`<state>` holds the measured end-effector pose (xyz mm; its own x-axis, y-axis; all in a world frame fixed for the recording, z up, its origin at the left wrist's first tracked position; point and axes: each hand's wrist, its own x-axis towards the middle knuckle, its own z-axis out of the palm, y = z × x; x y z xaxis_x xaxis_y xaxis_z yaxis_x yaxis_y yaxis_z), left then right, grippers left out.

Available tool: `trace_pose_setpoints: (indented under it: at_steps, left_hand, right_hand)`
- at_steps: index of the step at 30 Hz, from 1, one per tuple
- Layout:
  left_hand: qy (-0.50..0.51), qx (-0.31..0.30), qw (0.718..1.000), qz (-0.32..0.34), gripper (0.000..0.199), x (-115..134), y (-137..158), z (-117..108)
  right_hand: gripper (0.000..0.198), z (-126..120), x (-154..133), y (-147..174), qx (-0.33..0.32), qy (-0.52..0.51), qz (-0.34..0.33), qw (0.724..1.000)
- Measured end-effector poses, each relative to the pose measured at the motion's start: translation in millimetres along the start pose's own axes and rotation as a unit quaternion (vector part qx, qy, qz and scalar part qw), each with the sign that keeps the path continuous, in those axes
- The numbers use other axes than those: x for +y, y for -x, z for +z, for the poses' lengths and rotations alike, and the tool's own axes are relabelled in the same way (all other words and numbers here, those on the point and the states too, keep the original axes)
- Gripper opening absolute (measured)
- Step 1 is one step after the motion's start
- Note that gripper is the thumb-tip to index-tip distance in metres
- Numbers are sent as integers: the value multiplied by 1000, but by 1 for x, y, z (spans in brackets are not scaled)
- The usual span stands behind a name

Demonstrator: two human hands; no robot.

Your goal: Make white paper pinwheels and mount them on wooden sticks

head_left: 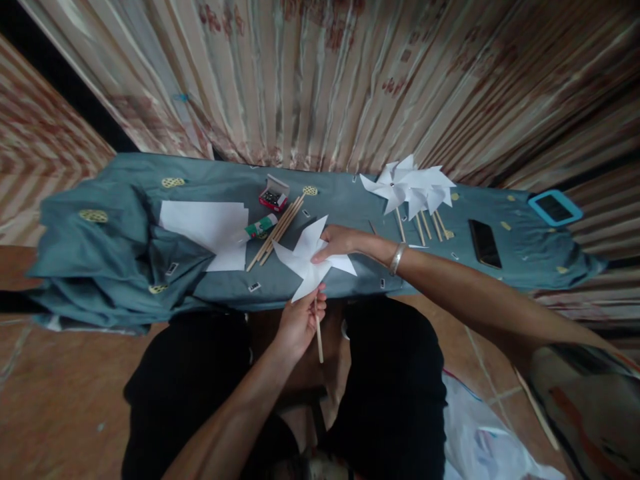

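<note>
Your left hand (300, 320) grips the thin stick (319, 339), hiding part of it, and your right hand (339, 241) pinches the white paper pinwheel (303, 259), covering some of its middle.

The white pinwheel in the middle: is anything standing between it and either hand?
Nothing visible does. The right hand holds the white pinwheel near its middle, and the left hand grips the wooden stick just below. The loose sticks lie off to the left, not in between.
</note>
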<state>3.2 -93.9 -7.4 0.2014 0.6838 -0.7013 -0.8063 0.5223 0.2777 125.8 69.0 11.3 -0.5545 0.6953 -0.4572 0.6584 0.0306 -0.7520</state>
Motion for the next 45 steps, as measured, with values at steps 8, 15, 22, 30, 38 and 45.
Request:
trace_pose_setpoints:
  at_steps: [8,15,22,30,38,45]
  left_hand:
    - [-22,-9,999,-21,7,-11,4,-8]
    - [-30,-34,999,-8,19,-15,-2,-11]
    - [-51,-47,998,4,27,-17,-5,-13]
    - [-50,-54,997,12,37,-19,-7,-14]
    - [-49,-55,997,26,39,-20,-5,-13]
    - [-52,-53,996,52,45,-16,-2,-12]
  right_hand:
    - [33,-3,-5,-1,-22,3,36,999]
    - [23,-4,-9,1,-18,38,35,999]
    - [25,-2,-6,-2,-18,16,55,998]
    - [27,-1,-8,-1,-13,2,73,997]
    - [37,4,-4,2,53,0,54,997]
    - [38,0,-19,20,10,23,91,996]
